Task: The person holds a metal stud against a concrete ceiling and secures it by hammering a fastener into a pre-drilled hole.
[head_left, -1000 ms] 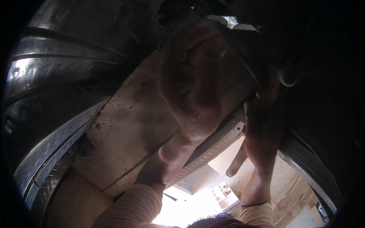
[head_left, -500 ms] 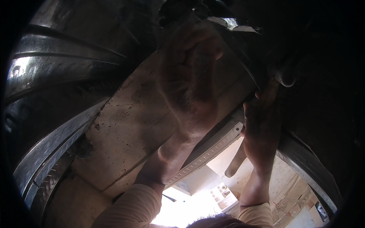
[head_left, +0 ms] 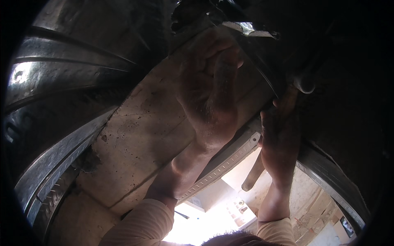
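**Two hands work overhead at a metal track under a concrete slab**

Seen from below, the left hand [head_left: 209, 86] is raised flat against a pale slab [head_left: 135, 135], fingers together and pointing up toward a dark, cluttered corner at the top of the frame; it appears to press or steady itself there, gripping nothing that can be seen. The right hand [head_left: 281, 143] is closed around a tool handle [head_left: 252, 178], whose blunt end hangs down below the palm; the working end runs up into shadow near a small rounded fitting [head_left: 304, 84] and cannot be made out.

Between the two wrists runs a perforated track [head_left: 223, 164], a thin galvanised strip with a row of small slots, lying diagonally along the slab's lower edge and passing behind the left forearm. The right hand sits just beside its upper end, likely so the tool bears on the spot where track and slab meet.

The slab is rough and stained, pitted with small holes. To the left, ribbed duct [head_left: 53, 123] curves away in broad, dull-shining folds of sheet metal (a second band of the same metal edges the frame at lower right). Both sleeves [head_left: 143, 223] are of light ribbed knit. Bright daylight and brickwork show below.
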A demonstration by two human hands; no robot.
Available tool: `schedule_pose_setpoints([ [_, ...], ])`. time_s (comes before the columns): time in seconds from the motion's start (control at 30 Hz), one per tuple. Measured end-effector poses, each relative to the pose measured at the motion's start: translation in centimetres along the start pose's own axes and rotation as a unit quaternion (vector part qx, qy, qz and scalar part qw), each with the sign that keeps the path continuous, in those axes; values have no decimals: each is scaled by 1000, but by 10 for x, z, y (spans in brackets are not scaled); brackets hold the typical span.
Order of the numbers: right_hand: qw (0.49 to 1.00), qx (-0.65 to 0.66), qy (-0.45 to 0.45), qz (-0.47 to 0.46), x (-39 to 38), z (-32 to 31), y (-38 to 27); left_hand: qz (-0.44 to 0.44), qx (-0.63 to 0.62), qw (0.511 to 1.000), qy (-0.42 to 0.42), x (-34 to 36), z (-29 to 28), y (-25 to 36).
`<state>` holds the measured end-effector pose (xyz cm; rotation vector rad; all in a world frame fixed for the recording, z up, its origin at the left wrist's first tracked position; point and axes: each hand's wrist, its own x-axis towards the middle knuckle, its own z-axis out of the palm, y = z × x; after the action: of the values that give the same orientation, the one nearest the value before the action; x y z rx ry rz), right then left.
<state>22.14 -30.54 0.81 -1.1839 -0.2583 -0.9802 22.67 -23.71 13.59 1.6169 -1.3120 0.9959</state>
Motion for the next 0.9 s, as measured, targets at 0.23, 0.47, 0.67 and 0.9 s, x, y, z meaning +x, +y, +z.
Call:
schedule_pose_setpoints([
  [0.23,1000,-14,4,7,0,-1,-2,-1,0,1000,4,0,-1,-3],
  [0.47,997,49,-14,58,2,-3,-5,-10,11,1000,9,0,1,-1],
  [0.67,1000,7,-9,18,2,-3,-2,-12,22,1000,12,1,0,-1],
  [0.9,999,35,-10,32,4,-2,-4,-11,8,1000,12,2,1,-2],
])
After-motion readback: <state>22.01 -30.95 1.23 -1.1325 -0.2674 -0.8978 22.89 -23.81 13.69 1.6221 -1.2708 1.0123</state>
